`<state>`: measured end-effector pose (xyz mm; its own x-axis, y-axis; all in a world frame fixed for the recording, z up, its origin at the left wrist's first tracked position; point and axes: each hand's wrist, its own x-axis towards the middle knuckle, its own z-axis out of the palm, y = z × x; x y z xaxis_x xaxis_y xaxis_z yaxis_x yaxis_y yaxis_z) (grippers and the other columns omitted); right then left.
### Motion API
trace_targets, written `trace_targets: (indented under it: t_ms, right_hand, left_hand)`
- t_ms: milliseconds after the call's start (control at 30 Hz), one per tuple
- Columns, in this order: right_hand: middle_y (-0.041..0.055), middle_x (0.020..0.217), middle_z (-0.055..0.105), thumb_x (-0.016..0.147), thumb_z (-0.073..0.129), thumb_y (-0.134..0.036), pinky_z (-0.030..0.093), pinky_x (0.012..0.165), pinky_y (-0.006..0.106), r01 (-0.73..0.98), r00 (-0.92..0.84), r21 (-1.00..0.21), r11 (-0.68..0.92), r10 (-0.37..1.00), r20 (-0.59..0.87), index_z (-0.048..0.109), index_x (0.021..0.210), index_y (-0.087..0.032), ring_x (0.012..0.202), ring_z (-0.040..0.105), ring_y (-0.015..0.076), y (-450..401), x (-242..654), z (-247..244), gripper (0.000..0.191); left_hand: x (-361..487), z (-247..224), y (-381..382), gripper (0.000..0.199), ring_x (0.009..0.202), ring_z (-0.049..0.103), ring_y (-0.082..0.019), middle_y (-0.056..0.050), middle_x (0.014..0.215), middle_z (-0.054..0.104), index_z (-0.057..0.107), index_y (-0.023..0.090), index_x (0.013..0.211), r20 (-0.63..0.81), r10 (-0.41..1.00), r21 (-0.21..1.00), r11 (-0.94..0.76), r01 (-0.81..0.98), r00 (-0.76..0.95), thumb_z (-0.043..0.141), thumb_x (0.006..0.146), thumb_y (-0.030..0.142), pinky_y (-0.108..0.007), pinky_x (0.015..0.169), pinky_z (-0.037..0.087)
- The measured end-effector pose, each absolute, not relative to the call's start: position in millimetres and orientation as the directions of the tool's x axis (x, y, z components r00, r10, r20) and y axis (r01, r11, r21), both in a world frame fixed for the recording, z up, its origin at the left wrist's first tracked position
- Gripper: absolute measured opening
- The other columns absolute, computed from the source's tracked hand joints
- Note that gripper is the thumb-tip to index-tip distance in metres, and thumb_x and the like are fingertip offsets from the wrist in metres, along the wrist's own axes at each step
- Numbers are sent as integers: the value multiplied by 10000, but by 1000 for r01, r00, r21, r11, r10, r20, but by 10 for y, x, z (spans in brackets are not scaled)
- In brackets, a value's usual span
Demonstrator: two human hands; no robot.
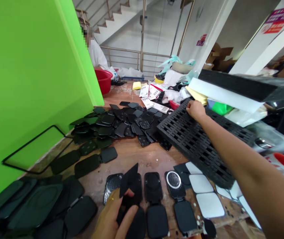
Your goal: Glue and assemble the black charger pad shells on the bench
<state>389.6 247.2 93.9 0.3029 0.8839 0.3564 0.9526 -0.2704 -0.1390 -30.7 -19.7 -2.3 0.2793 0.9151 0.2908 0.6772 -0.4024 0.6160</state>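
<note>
My left hand (118, 212), a ring on one finger, pinches a thin black sheet (129, 177) near the front edge, over a row of opened black hinged cases (153, 187). Farther right, one case shows a silver ring (174, 180). My right hand (196, 109) is closed at the upper left part of a black slotted foam tray (194, 136), which lies tilted on the right side of the table. White rounded squares (210, 204) lie below the tray. Behind the row spreads a heap of black plates (122, 121).
A green panel (32, 66) borders the left, with a black wire frame (27, 144) and stacked black cases (35, 205) beside it. A red basin (103, 81), paper labels (147, 102) and plastic bags are at the back. A person (96, 53) is behind the panel's edge.
</note>
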Motion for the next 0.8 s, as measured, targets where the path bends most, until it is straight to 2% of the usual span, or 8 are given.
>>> trace_targets:
  t_ms: [233,367,433,467,500,600,667,800]
  right_hand:
    - [231,1110,551,898,410,-144,433,791,392,972,227,-47,-228,882,413,602,1004,-49,962,582,286,2334,3775,956,239]
    - [193,1140,555,932,390,-233,429,830,397,981,189,-149,-121,746,638,575,1033,-106,1073,517,294,1955,3544,1042,246]
    - [138,1004,615,909,437,-246,442,820,359,976,158,-219,-18,746,647,592,939,-145,965,566,245,1649,3334,1004,187]
    - [88,876,637,892,471,-258,460,764,323,966,129,-256,39,784,607,593,865,-172,835,595,203,1475,3213,951,152]
    - [52,768,633,871,507,-274,466,677,294,899,104,-423,115,882,459,588,817,-185,706,594,173,1295,3089,877,132]
    - [0,597,602,817,580,-388,422,471,251,555,-66,-829,-75,989,-134,572,781,-191,472,544,128,803,2754,579,201]
    - [-14,574,599,781,618,-405,400,443,224,401,-146,-888,-227,941,-307,566,762,-181,446,537,107,580,2604,387,230]
    - [-25,553,606,752,650,-394,364,421,177,266,-172,-894,-360,895,-412,554,761,-159,431,542,77,429,2483,184,254]
  left_hand:
    - [-214,19,-271,374,1166,584,-271,-103,1251,613,508,265,1248,247,897,581,-439,685,365,558,885,343,-437,956,512]
    - [-161,88,-352,647,1327,420,-289,-100,1389,515,293,278,1447,232,791,502,-596,627,567,573,865,230,-513,1042,420]
    - [-129,136,-388,736,1357,374,-288,-66,1391,522,235,300,1472,197,712,488,-668,562,674,601,843,192,-568,1079,345]
    - [-112,153,-402,762,1369,353,-290,-51,1389,526,222,309,1476,177,678,487,-690,535,714,616,836,187,-591,1089,311]
    - [-93,163,-412,783,1381,329,-293,-39,1392,525,212,317,1479,156,653,489,-703,517,741,631,830,188,-610,1093,287]
    - [-40,149,-428,835,1409,259,-312,-32,1433,480,192,324,1483,93,637,495,-697,519,765,675,811,215,-648,1095,247]
    - [-10,127,-431,856,1413,243,-320,-34,1445,465,192,323,1483,71,643,501,-684,531,762,699,797,244,-659,1099,226]
    - [31,126,-438,842,1416,234,-315,-29,1440,471,195,309,1484,46,661,504,-663,554,749,694,806,285,-639,1124,205]
